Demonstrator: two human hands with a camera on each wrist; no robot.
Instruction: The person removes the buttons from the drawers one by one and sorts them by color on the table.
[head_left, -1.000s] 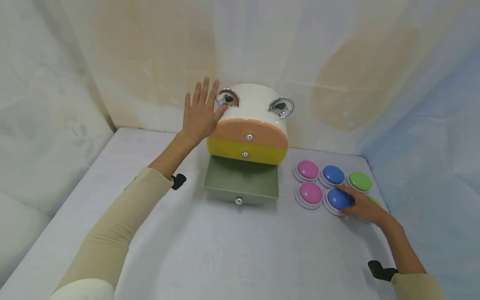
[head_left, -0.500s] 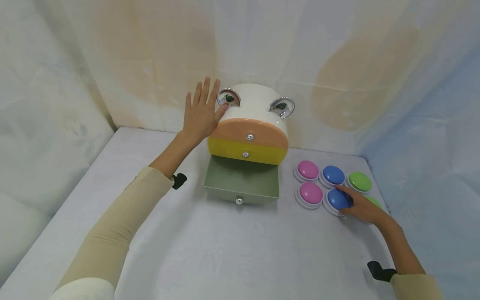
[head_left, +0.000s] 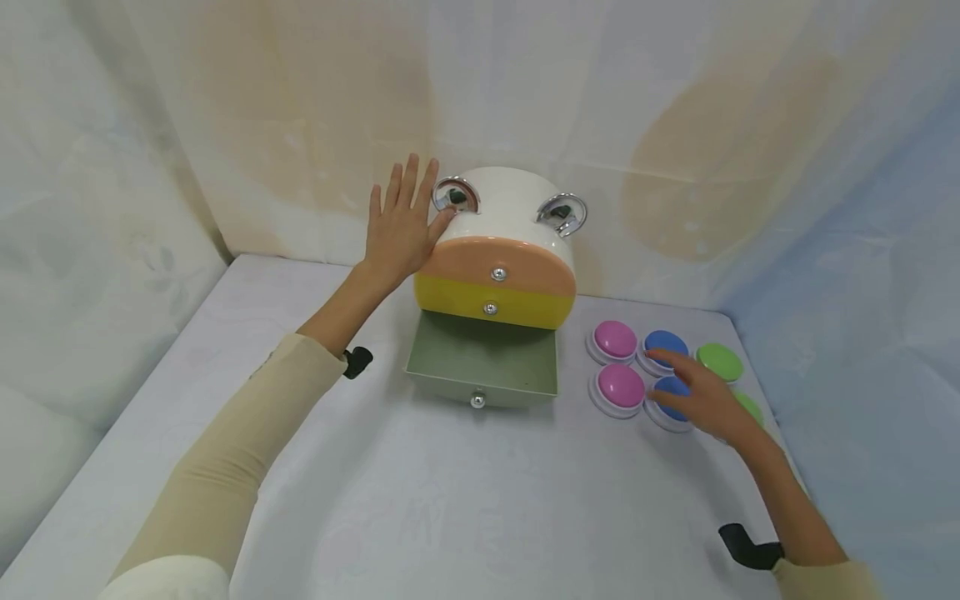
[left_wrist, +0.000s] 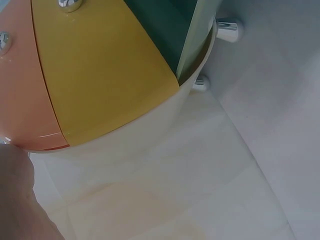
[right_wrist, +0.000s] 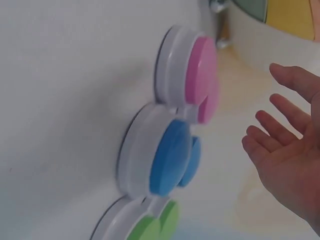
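Right hand [head_left: 708,402] hovers, fingers spread, above near blue button [head_left: 672,397]; left hand [head_left: 401,223], fingers spread, presses flat against drawer box [head_left: 501,218].

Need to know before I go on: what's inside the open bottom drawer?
The green drawer is pulled out, and the floor that shows is bare. Its back part sits under the yellow drawer, so that bit is hidden. The right hand hovers open over the blue button.
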